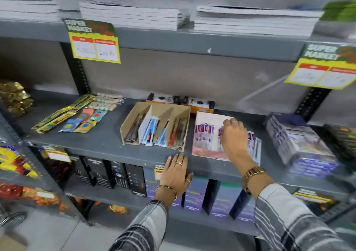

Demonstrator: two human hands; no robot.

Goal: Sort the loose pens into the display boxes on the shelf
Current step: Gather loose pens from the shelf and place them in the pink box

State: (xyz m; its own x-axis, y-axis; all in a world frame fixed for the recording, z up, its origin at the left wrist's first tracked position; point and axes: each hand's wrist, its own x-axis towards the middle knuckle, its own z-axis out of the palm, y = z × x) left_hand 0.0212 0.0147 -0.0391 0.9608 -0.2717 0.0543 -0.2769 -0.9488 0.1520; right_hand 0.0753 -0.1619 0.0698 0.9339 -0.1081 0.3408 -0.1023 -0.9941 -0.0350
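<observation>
A brown cardboard display box (127,124) with three compartments stands on the grey middle shelf (104,137) and holds dark, blue-white and red packed pens. To its right lies a white and pink display box (208,119) with purple-white pen packs (205,132) in a row. My right hand (234,137) reaches into that box, fingers curled down over the packs; whether it grips one is hidden. A few more pen packs (255,145) lie just right of the hand. My left hand (176,173) rests flat on the shelf's front edge with fingers spread.
Orange boxes (181,100) sit behind the pen boxes. Colourful packets (77,116) lie at the left, a wrapped stack of blue-white boxes (300,145) at the right. Notebooks (134,15) fill the shelf above, boxed goods (196,193) the shelf below. Yellow price tags (94,42) hang down.
</observation>
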